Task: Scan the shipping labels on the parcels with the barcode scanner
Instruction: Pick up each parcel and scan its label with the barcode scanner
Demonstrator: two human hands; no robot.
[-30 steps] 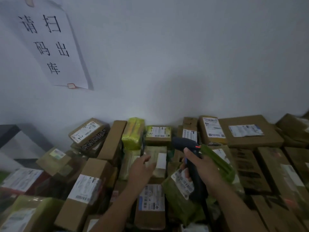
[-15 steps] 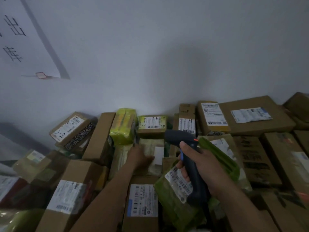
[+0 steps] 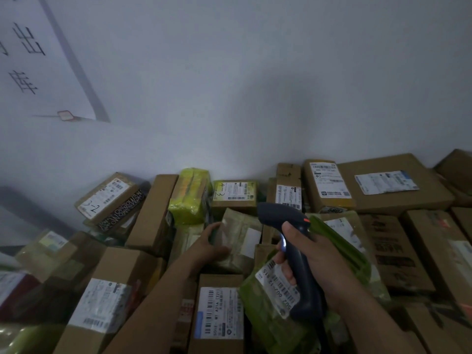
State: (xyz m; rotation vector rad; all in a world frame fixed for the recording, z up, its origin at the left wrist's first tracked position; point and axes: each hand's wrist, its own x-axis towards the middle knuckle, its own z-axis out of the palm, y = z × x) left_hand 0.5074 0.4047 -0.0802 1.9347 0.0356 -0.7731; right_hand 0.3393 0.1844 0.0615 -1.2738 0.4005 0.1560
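Barcode scanner (image 3: 293, 254) mid-pile, nose to 11 o'clock, right hand (image 3: 324, 267) wrapped round its handle; soft mailer (image 3: 238, 226) at its 9 o'clock looks light and floppy, left hand (image 3: 208, 245) gripping its 8 o'clock edge, so probably needs holding flat.

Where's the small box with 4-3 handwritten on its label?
Head view, centre back by the wall: the small cardboard box with the yellow-green 4-3 label sits between the yellow-green wrapped parcel on its left and a brown carton on its right.
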